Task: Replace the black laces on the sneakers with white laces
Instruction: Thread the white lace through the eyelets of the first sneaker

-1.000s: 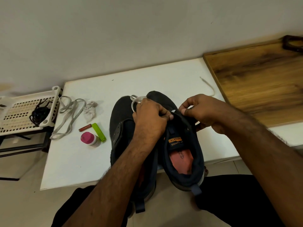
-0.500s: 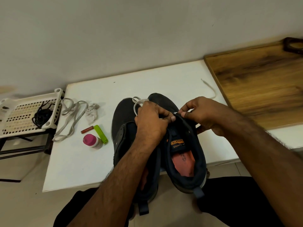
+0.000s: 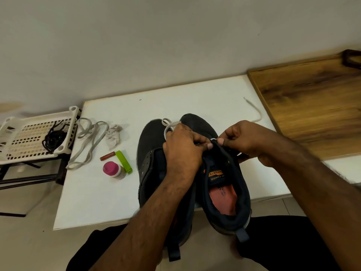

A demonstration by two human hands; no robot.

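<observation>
white tabletop (image 3: 195, 98) against a plain wall carries two dark sneakers side by side, heels toward the person. on the right sneaker (image 3: 226, 184), the left hand (image 3: 181, 147) and right hand (image 3: 246, 139) both pinch a white lace (image 3: 214, 139) at the upper eyelets. a spare white lace (image 3: 88, 141) lies left, near a pink-capped bottle (image 3: 114, 170). black laces (image 3: 53, 138) sit in a white basket (image 3: 11, 126).

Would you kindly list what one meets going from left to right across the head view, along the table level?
White basket holding black laces → loose white lace → crumpled cloth → pink-capped bottle → left sneaker → left hand → right hand → wooden board.
</observation>
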